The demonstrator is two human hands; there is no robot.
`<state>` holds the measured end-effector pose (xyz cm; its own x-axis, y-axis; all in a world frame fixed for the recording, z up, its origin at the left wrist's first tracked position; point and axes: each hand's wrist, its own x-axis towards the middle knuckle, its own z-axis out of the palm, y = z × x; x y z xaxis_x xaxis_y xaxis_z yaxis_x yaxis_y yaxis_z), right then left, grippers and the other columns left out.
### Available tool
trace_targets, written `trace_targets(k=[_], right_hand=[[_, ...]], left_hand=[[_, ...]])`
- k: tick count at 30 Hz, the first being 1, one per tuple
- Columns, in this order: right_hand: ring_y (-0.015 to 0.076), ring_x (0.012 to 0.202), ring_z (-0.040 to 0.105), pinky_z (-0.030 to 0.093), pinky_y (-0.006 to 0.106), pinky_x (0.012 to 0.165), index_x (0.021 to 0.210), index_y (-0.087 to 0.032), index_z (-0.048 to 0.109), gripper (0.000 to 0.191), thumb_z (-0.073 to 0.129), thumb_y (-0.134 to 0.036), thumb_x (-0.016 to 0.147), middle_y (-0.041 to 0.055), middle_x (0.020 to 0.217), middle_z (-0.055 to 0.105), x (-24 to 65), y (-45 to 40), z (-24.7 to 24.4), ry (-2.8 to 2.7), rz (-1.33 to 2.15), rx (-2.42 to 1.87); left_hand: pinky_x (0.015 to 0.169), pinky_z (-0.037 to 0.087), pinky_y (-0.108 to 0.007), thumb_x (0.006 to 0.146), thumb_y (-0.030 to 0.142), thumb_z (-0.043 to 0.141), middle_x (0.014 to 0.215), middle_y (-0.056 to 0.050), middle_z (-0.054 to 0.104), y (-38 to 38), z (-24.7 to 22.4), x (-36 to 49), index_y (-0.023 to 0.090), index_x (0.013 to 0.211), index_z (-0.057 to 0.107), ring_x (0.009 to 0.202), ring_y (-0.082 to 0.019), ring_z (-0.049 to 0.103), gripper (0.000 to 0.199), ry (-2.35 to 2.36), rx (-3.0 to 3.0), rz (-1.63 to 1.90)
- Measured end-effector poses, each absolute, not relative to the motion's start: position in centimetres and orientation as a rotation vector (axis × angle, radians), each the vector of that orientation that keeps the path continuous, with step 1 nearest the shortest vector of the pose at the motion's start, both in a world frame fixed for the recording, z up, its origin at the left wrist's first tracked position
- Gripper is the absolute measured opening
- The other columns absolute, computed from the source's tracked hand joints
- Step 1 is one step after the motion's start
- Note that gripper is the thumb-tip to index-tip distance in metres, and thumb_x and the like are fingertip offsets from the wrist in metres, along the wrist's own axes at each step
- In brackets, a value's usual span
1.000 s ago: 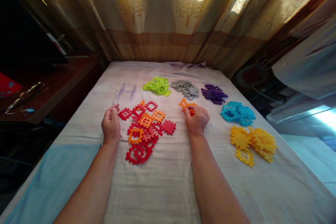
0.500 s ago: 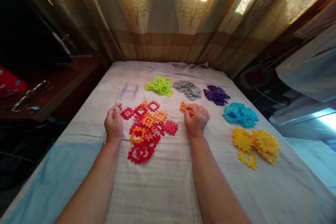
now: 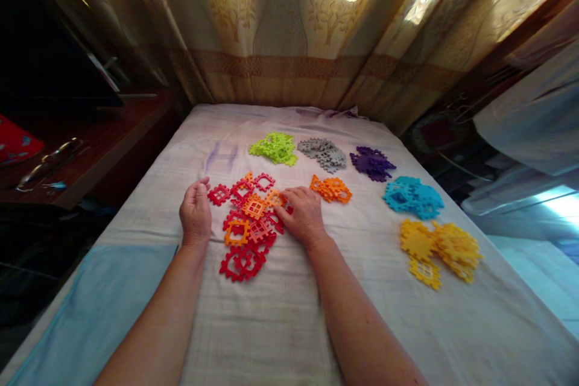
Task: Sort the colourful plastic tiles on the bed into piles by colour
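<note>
1. Spread on the bed sheet (image 3: 280, 313): plastic interlocking tiles, grouped by colour, evidently so each shade has its own spot.
2. Nearest the body, a mixed pile of red and orange tiles (image 3: 246, 223), overlapping loosely and not separated into colours the way the other heaps are.
3. Resting on the right edge of that mixed pile, the right hand (image 3: 302, 214), palm down, fingertips touching an orange tile (image 3: 274, 198) among the reds; fingers curled low over it, no tile lifted clear (whether pinched or merely touched cannot be told).
4. Just right of that hand, a small orange pile (image 3: 332, 189), set apart from the mix, all one colour.
5. At the left edge of the mix, the left hand (image 3: 195, 214), loosely curled, thumb toward a red tile (image 3: 218, 195); holding nothing visible, seemingly steadying the heap's edge.
6. Farther back, in a row: green pile (image 3: 275, 148), grey pile (image 3: 324, 153), purple pile (image 3: 371, 163); down the right side, blue pile (image 3: 412, 197) and yellow pile (image 3: 441, 250).
7. Hard to make out: underside of both palms, tiles buried under the top layer of the mix, and the dark shelf (image 3: 67, 157) at left (objects on it too dim to name).
</note>
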<state>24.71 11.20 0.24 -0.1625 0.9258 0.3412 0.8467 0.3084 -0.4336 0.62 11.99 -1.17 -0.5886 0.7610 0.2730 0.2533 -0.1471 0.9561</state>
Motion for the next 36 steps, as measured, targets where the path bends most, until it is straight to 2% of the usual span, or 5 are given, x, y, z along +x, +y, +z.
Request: trace_targets(k=[11,17,21,26,36], right_hand=[[0.0254,0.108,0.061,0.041,0.043,0.097,0.107,-0.023,0.072,0.028,0.070,-0.027,0.080,0.0086,0.112,0.071,24.7,11.5,-0.1,-1.969,0.263,-1.511],[0.0186,0.091,0.066,0.052,0.032,0.085,0.097,-0.023,0.073,0.026,0.053,-0.015,0.082,0.0060,0.100,0.072,24.8,12.0,-0.7,-1.745,0.412,-1.376],[0.0169,0.076,0.063,0.053,0.031,0.076,0.090,-0.020,0.072,0.021,0.053,-0.022,0.081,0.0051,0.088,0.071,26.3,12.9,-0.8,-1.522,0.433,-1.359],[0.0175,0.074,0.063,0.053,0.033,0.075,0.091,-0.017,0.070,0.026,0.055,-0.034,0.077,0.0063,0.086,0.071,32.0,14.2,-1.4,-1.055,0.298,-1.449],[0.0195,0.071,0.063,0.053,0.034,0.073,0.081,-0.018,0.069,0.027,0.050,-0.031,0.067,0.0058,0.078,0.070,36.3,14.3,-3.2,-0.784,0.139,-1.604]], left_hand=[[0.093,0.050,-0.033,0.090,0.051,0.050,0.103,-0.007,0.071,12.0,-1.1,0.7,0.019,0.104,0.068,0.099,-0.018,0.067,0.039,1.728,1.131,1.793],[0.093,0.050,-0.033,0.089,0.048,0.051,0.102,-0.007,0.070,12.0,-1.2,0.6,0.018,0.105,0.068,0.098,-0.018,0.067,0.037,1.741,1.153,1.784],[0.093,0.051,-0.034,0.087,0.044,0.052,0.101,-0.007,0.070,12.1,-1.2,0.6,0.018,0.104,0.068,0.097,-0.019,0.067,0.035,1.752,1.158,1.789],[0.094,0.051,-0.034,0.086,0.042,0.053,0.099,-0.006,0.071,12.1,-1.2,0.6,0.018,0.105,0.068,0.096,-0.018,0.067,0.034,1.761,1.174,1.787],[0.093,0.050,-0.033,0.084,0.042,0.056,0.094,-0.005,0.070,12.0,-1.2,0.7,0.019,0.106,0.069,0.095,-0.018,0.066,0.035,1.777,1.141,1.770]])
